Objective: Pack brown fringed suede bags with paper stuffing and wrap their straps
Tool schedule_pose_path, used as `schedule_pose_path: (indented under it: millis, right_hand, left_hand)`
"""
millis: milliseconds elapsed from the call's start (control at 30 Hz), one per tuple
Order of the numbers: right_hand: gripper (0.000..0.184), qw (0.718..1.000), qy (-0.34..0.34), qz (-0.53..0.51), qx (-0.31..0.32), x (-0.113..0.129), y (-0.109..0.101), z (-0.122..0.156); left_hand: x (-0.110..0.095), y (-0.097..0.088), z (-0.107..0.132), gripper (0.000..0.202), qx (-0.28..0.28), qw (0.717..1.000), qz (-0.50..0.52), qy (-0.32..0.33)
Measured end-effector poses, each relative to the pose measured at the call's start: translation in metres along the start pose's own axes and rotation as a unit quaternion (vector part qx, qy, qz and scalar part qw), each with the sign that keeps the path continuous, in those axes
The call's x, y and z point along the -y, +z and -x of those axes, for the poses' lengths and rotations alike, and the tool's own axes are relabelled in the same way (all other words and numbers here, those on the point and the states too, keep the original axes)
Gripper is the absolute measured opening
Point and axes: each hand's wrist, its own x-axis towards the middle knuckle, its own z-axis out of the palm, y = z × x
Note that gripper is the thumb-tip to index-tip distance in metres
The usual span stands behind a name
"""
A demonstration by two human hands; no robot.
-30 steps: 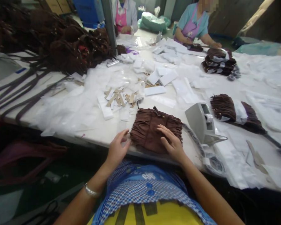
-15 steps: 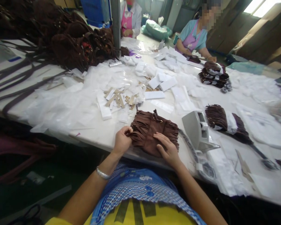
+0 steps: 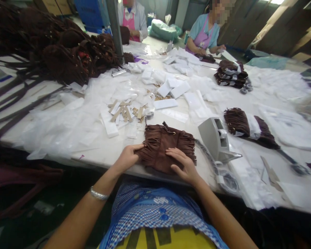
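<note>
A dark brown fringed suede bag (image 3: 168,147) lies flat at the table's near edge, with a drawstring knot and a small gold-coloured eyelet at its top. At its left side, my left hand (image 3: 126,158) has its fingers closed on strands of the fringe; the fingertips are partly hidden there. My right hand (image 3: 182,164) rests on the lower right of the bag, fingers stretched out and holding nothing. Just right of the bag stands a grey tape dispenser (image 3: 214,138).
Brown bags (image 3: 75,52) with long straps are heaped at the left. Clear plastic bags (image 3: 59,121), card strips (image 3: 124,112) and white packets (image 3: 180,89) cover the middle. Wrapped fringed bundles (image 3: 238,126) and scissors (image 3: 272,174) lie right. Two people in aprons are across the table.
My left hand has moved left and slightly down, its index finger straighter along the fringe. My right hand stays on the bag. The whole view has shifted a little.
</note>
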Motion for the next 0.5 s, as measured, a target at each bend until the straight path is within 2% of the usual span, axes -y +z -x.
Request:
schedule_pose_path:
  millis: [133,200,300,400,500]
  right_hand:
    - [0.042,1.0,-0.005,0.002,-0.01,0.0,0.0,0.0]
    - [0.043,1.0,-0.007,-0.001,-0.015,0.0,0.0,0.001]
    - [0.046,1.0,-0.009,-0.005,-0.019,-0.002,0.0,0.003]
    - [0.052,1.0,-0.009,0.006,-0.006,-0.005,0.0,0.004]
    - [0.058,0.999,-0.015,0.042,0.024,-0.006,0.001,0.003]
  left_hand:
    - [0.001,0.015,0.002,0.035,-0.103,0.975,0.176,-0.089]
    - [0.001,0.022,0.004,0.035,-0.122,0.964,0.209,-0.11]
    - [-0.002,0.029,0.005,0.022,-0.133,0.957,0.232,-0.114]
    - [-0.006,0.031,0.005,0.016,-0.167,0.974,0.144,-0.047]
    - [-0.007,0.026,0.004,0.016,-0.196,0.979,-0.028,0.041]
